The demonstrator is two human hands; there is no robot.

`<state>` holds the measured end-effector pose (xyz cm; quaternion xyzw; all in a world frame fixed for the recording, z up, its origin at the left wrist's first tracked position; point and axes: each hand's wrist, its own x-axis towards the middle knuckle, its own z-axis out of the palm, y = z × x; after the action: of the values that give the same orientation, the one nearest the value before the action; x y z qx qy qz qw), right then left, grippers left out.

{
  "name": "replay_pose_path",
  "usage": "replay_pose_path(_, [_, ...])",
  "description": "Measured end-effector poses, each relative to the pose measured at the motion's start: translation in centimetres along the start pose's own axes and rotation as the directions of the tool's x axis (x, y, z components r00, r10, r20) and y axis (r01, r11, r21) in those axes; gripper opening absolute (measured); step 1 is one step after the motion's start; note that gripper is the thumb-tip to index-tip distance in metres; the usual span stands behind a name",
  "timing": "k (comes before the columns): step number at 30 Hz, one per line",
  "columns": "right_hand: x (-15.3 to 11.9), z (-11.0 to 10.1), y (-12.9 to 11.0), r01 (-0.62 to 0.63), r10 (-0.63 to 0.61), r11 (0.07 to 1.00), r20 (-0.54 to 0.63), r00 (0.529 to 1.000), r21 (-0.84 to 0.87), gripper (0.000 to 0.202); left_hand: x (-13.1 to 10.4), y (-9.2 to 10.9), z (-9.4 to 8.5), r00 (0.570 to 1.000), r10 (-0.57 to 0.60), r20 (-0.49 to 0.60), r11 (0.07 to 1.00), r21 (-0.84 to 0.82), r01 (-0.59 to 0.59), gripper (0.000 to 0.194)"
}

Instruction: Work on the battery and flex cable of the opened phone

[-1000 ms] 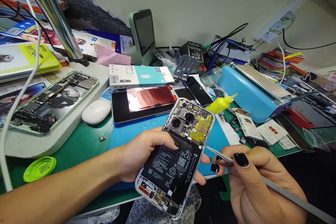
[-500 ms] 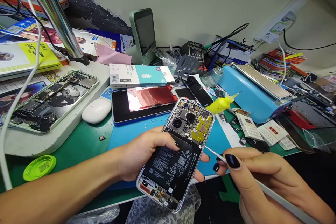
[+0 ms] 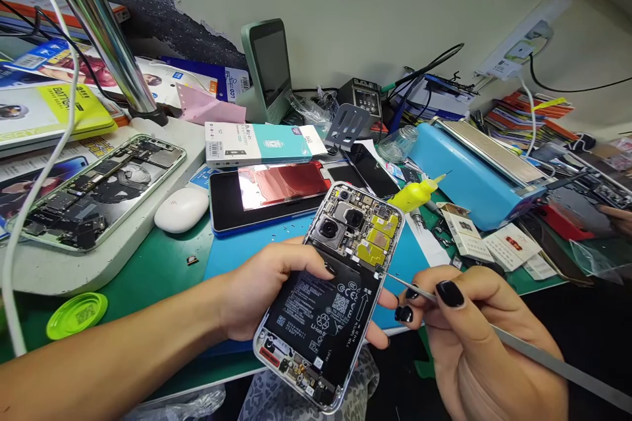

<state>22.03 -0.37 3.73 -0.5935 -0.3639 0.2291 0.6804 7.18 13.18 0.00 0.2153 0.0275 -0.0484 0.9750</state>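
Observation:
An opened smartphone (image 3: 340,335) lies tilted across my left hand (image 3: 269,283), its black battery, cameras and circuit board showing. My left thumb presses on the battery, and the fingers wrap under the phone to its right edge. Between thumb and fingers, my right hand (image 3: 474,335) pinches a thin grey metal tool (image 3: 538,354), probably tweezers or a pry tool. Its fine tip meets the phone's right edge, just below the yellow-covered part of the board. Whether the tip grips anything is too small to tell.
Behind the phone lie a blue mat (image 3: 232,263), a phone with red film (image 3: 281,184) and a teal-and-white box (image 3: 266,143). A second opened phone (image 3: 103,191) rests at left, near a white mouse-shaped object (image 3: 182,209). A yellow bottle (image 3: 415,195) and blue machine (image 3: 459,164) stand right.
My right hand has turned slightly, and the tool's rear end now points farther right, with its tip still at the phone's edge. The phone has shifted a little down and left.

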Motion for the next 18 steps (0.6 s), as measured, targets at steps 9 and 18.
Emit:
replay_pose_path(9, [-0.8,-0.1,-0.8,0.028,-0.028,0.996,0.003,1.0,-0.082,0.015,0.0,0.1,0.3,1.0,-0.006,0.018,1.0,-0.001,0.006,0.048])
replay_pose_path(18, [-1.2,-1.1,-0.7,0.158,-0.148,0.948,0.058,0.987,-0.276,0.016,0.1,-0.5,0.7,0.98,0.108,-0.167,0.992,0.076,-0.096,0.024])
